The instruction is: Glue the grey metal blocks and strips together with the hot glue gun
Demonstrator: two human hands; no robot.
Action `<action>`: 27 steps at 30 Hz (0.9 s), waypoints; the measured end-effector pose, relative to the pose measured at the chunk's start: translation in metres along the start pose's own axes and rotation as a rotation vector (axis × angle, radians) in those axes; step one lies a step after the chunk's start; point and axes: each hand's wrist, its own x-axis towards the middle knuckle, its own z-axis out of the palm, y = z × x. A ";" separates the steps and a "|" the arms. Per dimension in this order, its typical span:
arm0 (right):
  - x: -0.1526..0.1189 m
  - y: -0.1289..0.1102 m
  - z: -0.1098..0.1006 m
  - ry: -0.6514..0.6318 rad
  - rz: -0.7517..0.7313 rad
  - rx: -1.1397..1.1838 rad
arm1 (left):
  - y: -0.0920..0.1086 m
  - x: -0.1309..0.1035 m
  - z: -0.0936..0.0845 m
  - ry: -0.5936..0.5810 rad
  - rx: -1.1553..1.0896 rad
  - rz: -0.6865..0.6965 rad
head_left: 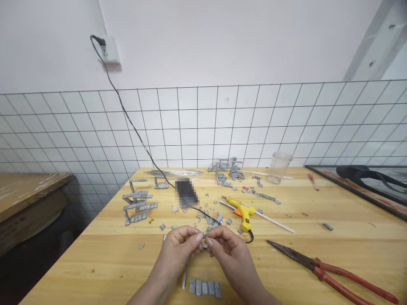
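My left hand (182,250) and my right hand (227,248) meet over the front middle of the table, thumbs and index fingers pinched close together. Between the fingertips a thin piece of wire (204,230) shows; much of it is hidden by the fingers. Below the hands lies a short row of grey flat pieces (205,288) set side by side. A narrow grey strip (184,277) rests by my left wrist. Several small grey pieces (208,218) are scattered just beyond my fingers.
A yellow glue gun (244,214) with a white glue stick lies right of centre. Red-handled pliers (318,267) are at front right. Grey stepped structures (136,207) stand at left. A clear cup (279,168) is near the wall. A black cord (133,127) runs from the socket.
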 end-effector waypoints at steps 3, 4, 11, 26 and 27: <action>-0.001 0.000 -0.001 -0.002 -0.040 -0.045 | -0.001 0.000 0.002 0.012 -0.093 -0.033; -0.001 0.000 -0.001 -0.006 -0.069 -0.075 | -0.001 -0.001 0.003 0.015 -0.127 -0.047; 0.001 -0.001 -0.004 -0.039 -0.536 -0.532 | -0.001 -0.001 0.003 0.016 -0.137 -0.057; 0.003 -0.011 -0.016 -0.062 -0.436 -0.438 | 0.005 -0.004 0.007 -0.027 -0.165 -0.104; 0.005 -0.010 -0.019 -0.055 -0.419 -0.434 | 0.005 -0.005 0.007 -0.047 -0.155 -0.103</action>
